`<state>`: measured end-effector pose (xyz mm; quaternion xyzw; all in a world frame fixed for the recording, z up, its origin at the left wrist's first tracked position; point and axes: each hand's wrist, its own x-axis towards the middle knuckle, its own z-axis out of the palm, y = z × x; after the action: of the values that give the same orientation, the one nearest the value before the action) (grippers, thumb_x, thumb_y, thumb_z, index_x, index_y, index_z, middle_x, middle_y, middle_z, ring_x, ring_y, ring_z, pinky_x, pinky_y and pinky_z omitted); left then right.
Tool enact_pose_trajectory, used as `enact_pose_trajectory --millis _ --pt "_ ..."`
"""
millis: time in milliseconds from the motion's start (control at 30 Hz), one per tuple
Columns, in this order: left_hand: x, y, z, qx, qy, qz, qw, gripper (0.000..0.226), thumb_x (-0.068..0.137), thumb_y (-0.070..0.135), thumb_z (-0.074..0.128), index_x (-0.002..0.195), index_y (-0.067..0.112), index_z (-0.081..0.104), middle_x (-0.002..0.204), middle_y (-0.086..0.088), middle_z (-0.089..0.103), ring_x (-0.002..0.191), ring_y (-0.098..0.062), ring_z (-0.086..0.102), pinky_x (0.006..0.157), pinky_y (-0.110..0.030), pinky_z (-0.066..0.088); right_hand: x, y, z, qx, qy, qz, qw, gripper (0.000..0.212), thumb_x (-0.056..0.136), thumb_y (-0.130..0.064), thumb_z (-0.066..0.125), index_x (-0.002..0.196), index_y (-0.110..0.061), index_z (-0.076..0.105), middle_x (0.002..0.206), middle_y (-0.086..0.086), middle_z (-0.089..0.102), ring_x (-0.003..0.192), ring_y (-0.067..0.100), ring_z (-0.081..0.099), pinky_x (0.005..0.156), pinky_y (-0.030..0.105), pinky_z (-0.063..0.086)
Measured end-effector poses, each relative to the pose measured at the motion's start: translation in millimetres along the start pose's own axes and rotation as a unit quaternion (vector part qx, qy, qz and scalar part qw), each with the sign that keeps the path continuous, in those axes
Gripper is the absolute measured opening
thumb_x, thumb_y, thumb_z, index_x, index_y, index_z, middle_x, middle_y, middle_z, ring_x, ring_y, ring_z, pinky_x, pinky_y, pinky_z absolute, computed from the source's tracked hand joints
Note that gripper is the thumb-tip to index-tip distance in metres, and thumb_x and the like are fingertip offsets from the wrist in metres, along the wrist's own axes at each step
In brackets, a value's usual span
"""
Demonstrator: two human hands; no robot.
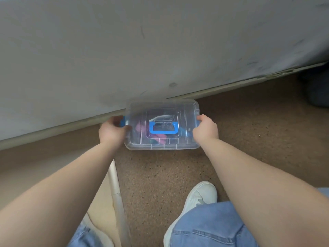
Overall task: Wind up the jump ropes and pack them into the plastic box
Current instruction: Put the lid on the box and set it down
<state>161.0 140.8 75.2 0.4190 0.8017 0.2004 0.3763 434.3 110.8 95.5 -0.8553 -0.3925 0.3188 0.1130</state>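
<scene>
A clear plastic box (187, 111) with a blue carry handle (163, 130) on its lid is held between both hands, by the grey table's near edge and over the brown floor. Its lid is on. Through the clear plastic I make out pink and blue shapes (139, 126), blurred, likely the wound ropes. My left hand (112, 131) grips the box's left end, fingers curled over a blue side latch (122, 121). My right hand (206, 129) grips the right end, thumb on the lid's edge.
The grey table top (124, 50) fills the upper view, its pale edge (53, 130) running diagonally. A white table leg (116, 191) stands below my left arm. My jeans-clad knees and white shoes (199, 196) are on the speckled brown floor (160, 175).
</scene>
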Motion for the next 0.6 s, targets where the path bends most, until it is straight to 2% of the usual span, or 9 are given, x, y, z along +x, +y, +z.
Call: enact_pose_trajectory --millis 100,167,200,267,333,433,533,600 --pt "7 -5 -4 -0.041 -0.04 -0.076 0.995 0.081 0.07 0.036 0.085 0.141 0.015 0.05 0.13 0.0 0.06 0.119 -0.026 0.059 0.104 -0.041 0.047 5 4 4 0.036 -0.002 0.011 0.999 0.055 0.09 0.002 0.057 0.138 -0.025 0.05 0.138 0.009 0.05 0.122 0.031 0.053 0.092 0.038 0.05" --pt "9 -12 -7 -0.044 -0.088 -0.1 0.99 0.093 0.063 0.054 0.082 0.142 0.018 0.048 0.133 0.001 0.059 0.117 -0.029 0.061 0.101 -0.046 0.05 6 6 7 0.088 -0.03 0.031 0.995 0.064 0.089 0.0 0.057 0.144 -0.028 0.039 0.139 0.009 0.049 0.12 0.03 0.054 0.096 0.042 0.052" --pt "10 -17 -7 -0.034 -0.109 -0.101 0.988 0.091 0.065 0.058 0.079 0.142 0.019 0.049 0.134 -0.003 0.061 0.115 -0.03 0.062 0.099 -0.047 0.052 6 6 7 0.115 -0.041 0.046 0.991 0.069 0.09 -0.001 0.057 0.148 -0.029 0.033 0.138 0.009 0.05 0.119 0.03 0.055 0.099 0.046 0.052" --pt "2 -19 -6 0.028 -0.107 -0.042 0.993 0.064 0.082 0.048 0.071 0.136 0.016 0.057 0.126 -0.005 0.066 0.11 -0.029 0.065 0.095 -0.041 0.053 7 6 6 0.152 -0.034 0.076 0.985 0.075 0.091 -0.001 0.058 0.154 -0.027 0.026 0.138 0.009 0.052 0.122 0.031 0.055 0.102 0.048 0.051" --pt "-6 -17 -5 0.111 -0.052 0.055 0.991 0.041 0.089 0.041 0.063 0.123 0.018 0.067 0.112 -0.003 0.073 0.103 -0.027 0.068 0.087 -0.034 0.054 9 8 3 0.161 -0.008 0.084 0.983 0.07 0.092 -0.002 0.06 0.153 -0.022 0.034 0.135 0.007 0.056 0.123 0.029 0.057 0.097 0.041 0.052" --pt "-17 -12 -1 0.159 -0.003 0.121 0.98 0.031 0.088 0.037 0.057 0.111 0.02 0.07 0.099 -0.003 0.075 0.094 -0.028 0.069 0.079 -0.035 0.056 7 12 2 0.133 0.002 0.05 0.99 0.042 0.094 -0.006 0.061 0.134 -0.018 0.059 0.122 0.003 0.066 0.112 0.022 0.064 0.077 0.028 0.051" --pt "-19 -11 6 0.184 0.027 0.127 0.974 0.029 0.089 0.031 0.057 0.113 0.021 0.07 0.098 -0.006 0.073 0.089 -0.032 0.067 0.07 -0.032 0.051 8 15 7 0.094 0.01 0.022 0.995 0.035 0.094 -0.009 0.065 0.127 -0.02 0.066 0.117 0.002 0.069 0.107 0.021 0.067 0.081 0.034 0.06" --pt "-20 -8 8 0.205 0.04 0.131 0.969 0.026 0.088 0.031 0.055 0.106 0.021 0.07 0.092 -0.007 0.07 0.084 -0.035 0.065 0.064 -0.031 0.046 8 15 10 0.065 0.017 0.007 0.998 0.035 0.092 -0.008 0.065 0.124 -0.02 0.067 0.115 0.003 0.068 0.105 0.024 0.067 0.083 0.04 0.061"
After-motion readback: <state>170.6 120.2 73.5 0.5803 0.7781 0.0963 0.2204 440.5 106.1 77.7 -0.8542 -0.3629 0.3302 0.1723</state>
